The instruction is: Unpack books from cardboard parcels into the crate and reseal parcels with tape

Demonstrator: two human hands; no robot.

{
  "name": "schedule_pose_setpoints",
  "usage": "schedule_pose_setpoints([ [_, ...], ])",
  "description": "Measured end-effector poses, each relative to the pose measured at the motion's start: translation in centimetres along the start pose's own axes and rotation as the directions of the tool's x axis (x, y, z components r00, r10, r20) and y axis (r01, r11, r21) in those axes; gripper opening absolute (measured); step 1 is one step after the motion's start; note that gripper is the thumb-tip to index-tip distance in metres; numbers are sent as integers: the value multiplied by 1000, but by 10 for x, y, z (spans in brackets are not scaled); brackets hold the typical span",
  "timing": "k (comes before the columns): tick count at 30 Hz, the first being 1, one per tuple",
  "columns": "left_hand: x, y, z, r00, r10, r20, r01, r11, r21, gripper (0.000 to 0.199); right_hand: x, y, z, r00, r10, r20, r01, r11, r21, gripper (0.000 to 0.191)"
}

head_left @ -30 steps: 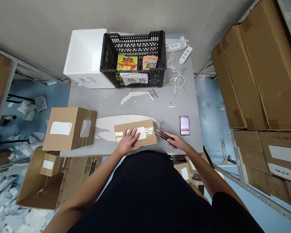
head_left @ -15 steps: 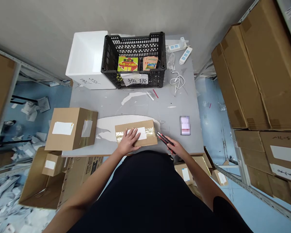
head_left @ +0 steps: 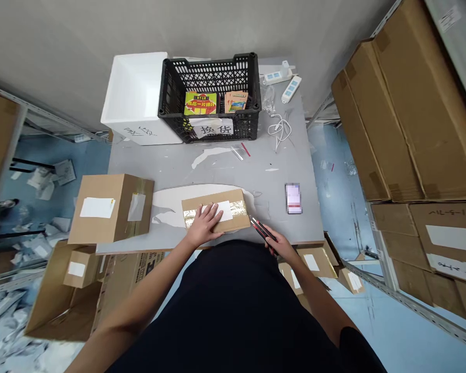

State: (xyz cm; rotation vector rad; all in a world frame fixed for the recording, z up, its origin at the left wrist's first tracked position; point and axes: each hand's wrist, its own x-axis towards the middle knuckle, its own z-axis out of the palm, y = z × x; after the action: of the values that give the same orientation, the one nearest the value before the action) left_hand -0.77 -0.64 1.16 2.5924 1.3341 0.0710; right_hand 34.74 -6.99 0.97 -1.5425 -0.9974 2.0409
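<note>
Here, left hand (head_left: 205,225): palm down on the box (head_left: 236,224), fingers fanned slightly apart, a pose that would stop it sliding.
Right hand (head_left: 278,243): fingers wrapped round the cutter (head_left: 263,229), seemingly for a firm grip; the thumb's exact place I cannot tell.
Cutter: angled in from the right, presumably so its tip faces the box's right end; whether they touch is unclear.
Box: near side of the table (head_left: 272,178), mid-width, within both hands' reach, its taped, labelled face up.
Phone (head_left: 293,198): right of the cutter, flat, screen up, probably for easy viewing.
Big box (head_left: 95,187): near left, beside the working spot.
Crate (head_left: 251,123): far side, right of the white tub (head_left: 145,130).
</note>
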Motion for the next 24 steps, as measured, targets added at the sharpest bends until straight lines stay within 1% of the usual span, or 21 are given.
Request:
schedule_pose_setpoints([
  [2,0,0,-1,1000,0,-6,0,1000,-20,79,0,-2,-10,999,-29,-46,29,1000,9,72],
  [3,0,0,-1,1000,1,-11,-2,1000,-31,81,1,-2,-16,994,-56,-90,57,998,11,71],
  [4,0,0,-1,1000,2,-17,-3,999,-42,83,3,-3,-21,986,-89,-142,91,996,6,70],
  [6,-1,-1,0,1000,4,-29,-5,998,-61,85,10,-2,-29,954,-145,-262,141,989,-32,69],
  [8,-2,-1,1,999,-10,-45,6,997,-83,81,22,1,-33,917,-170,-360,147,985,-89,71],
  [10,-4,-3,2,996,-54,-75,46,993,-104,75,38,5,-32,877,-210,-432,155,975,-159,71],
  [13,-9,-7,2,979,-147,-143,130,984,-121,66,67,12,-27,782,-327,-530,183,934,-306,63],
  [15,-14,-9,-1,964,-189,-185,168,978,-124,64,86,15,-24,726,-358,-587,133,911,-390,60],
  [16,-17,-10,-2,958,-201,-202,179,976,-125,63,94,16,-22,710,-353,-610,87,903,-421,59],
  [18,-25,-9,-5,951,-215,-222,190,973,-127,58,111,18,-19,699,-330,-634,-11,882,-471,59],
  [20,-32,-6,-7,951,-217,-221,191,973,-131,53,124,20,-16,704,-304,-642,-87,860,-503,58],
  [22,-38,-3,-7,952,-218,-214,192,972,-139,48,134,22,-14,711,-287,-642,-127,846,-518,58],
  [24,-43,-1,-7,949,-236,-211,207,967,-150,47,140,24,-11,713,-285,-640,-135,840,-525,58],
])
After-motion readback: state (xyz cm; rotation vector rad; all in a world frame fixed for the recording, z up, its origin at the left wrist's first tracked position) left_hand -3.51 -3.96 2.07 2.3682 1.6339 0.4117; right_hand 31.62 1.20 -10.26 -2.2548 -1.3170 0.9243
